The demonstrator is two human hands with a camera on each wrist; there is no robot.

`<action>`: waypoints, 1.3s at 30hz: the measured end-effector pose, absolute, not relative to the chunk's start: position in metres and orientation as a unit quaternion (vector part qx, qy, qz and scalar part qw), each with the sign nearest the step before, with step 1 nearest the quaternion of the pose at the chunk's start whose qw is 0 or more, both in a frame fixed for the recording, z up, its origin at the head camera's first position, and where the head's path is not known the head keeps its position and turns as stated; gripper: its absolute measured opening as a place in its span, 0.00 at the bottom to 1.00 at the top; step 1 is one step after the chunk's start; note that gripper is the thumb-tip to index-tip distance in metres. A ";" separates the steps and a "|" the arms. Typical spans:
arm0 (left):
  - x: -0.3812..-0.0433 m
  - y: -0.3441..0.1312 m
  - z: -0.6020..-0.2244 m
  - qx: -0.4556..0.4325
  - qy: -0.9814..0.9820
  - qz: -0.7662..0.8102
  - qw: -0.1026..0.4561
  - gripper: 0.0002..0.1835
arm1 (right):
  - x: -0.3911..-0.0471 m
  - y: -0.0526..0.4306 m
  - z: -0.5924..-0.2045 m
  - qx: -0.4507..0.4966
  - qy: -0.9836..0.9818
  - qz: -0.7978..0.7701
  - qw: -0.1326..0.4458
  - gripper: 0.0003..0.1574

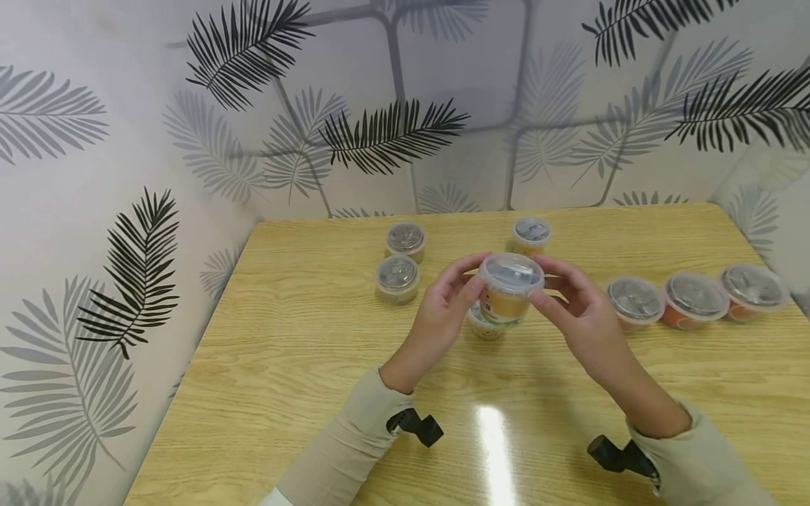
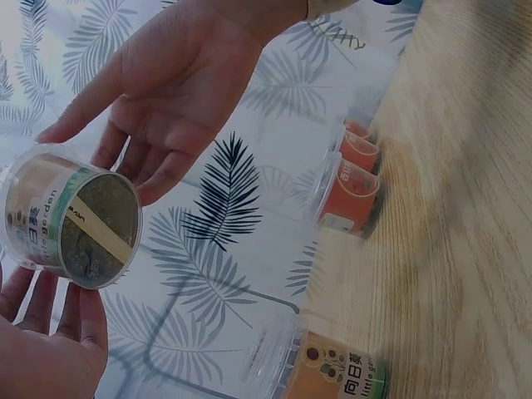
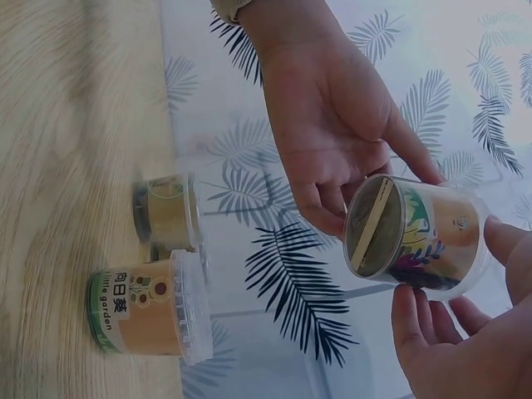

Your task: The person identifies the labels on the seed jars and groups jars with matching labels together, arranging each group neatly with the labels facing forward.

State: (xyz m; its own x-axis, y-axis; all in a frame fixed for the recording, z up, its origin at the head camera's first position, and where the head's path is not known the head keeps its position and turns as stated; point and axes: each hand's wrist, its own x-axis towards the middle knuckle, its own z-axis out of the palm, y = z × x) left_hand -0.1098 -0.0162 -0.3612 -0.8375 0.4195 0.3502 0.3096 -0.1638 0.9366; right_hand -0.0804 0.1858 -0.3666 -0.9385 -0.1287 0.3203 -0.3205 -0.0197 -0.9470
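Between both hands, above the table, is a lidded clear plastic cup (image 1: 506, 299) with an orange-and-green printed label. My left hand (image 1: 441, 309) grips its left side with thumb and fingertips; my right hand (image 1: 585, 323) grips its right side the same way. The underside of the cup (image 3: 374, 224) shows dark filling and a pale flat stick in the right wrist view. Beneath and behind it, partly hidden in the head view, stands a similar cup (image 1: 486, 327). That standing cup's sunflower label (image 3: 141, 307) is readable from the right wrist.
Two brownish lidded cups, one nearer (image 1: 397, 280) and one farther (image 1: 406, 240), stand to the left. Another yellow-labelled cup (image 1: 530, 235) is at the back. A row of three red-labelled cups (image 1: 696, 302) lines the right side of the wooden table (image 1: 285, 365). Leaf-patterned covering (image 1: 455, 169) rises behind.
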 end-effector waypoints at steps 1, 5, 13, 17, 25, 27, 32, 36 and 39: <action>-0.110 -0.016 -0.361 0.280 0.641 0.713 0.039 0.20 | -0.081 0.186 -0.367 0.163 -0.694 0.698 0.069 0.27; -0.111 -0.017 -0.364 0.274 0.628 0.727 0.051 0.21 | -0.081 0.187 -0.369 0.175 -0.692 0.698 0.059 0.27; -0.111 -0.015 -0.365 0.290 0.610 0.727 0.128 0.44 | -0.080 0.187 -0.371 0.195 -0.710 0.677 0.009 0.34; -0.110 -0.014 -0.364 0.298 0.621 0.711 0.143 0.41 | -0.080 0.187 -0.372 0.191 -0.714 0.674 0.001 0.35; -0.111 -0.013 -0.365 0.297 0.632 0.706 0.118 0.34 | -0.084 0.195 -0.373 0.182 -0.728 0.660 0.032 0.33; -0.112 -0.012 -0.366 0.296 0.633 0.707 0.115 0.30 | -0.085 0.198 -0.374 0.176 -0.733 0.656 0.033 0.32; -0.118 -0.007 -0.367 0.290 0.642 0.700 0.114 0.25 | -0.086 0.207 -0.375 0.162 -0.744 0.648 0.022 0.32; -0.124 -0.001 -0.369 0.288 0.647 0.694 0.129 0.25 | -0.087 0.214 -0.376 0.155 -0.760 0.631 0.016 0.33; -0.128 0.004 -0.372 0.279 0.647 0.695 0.140 0.26 | -0.089 0.218 -0.379 0.152 -0.768 0.622 0.009 0.34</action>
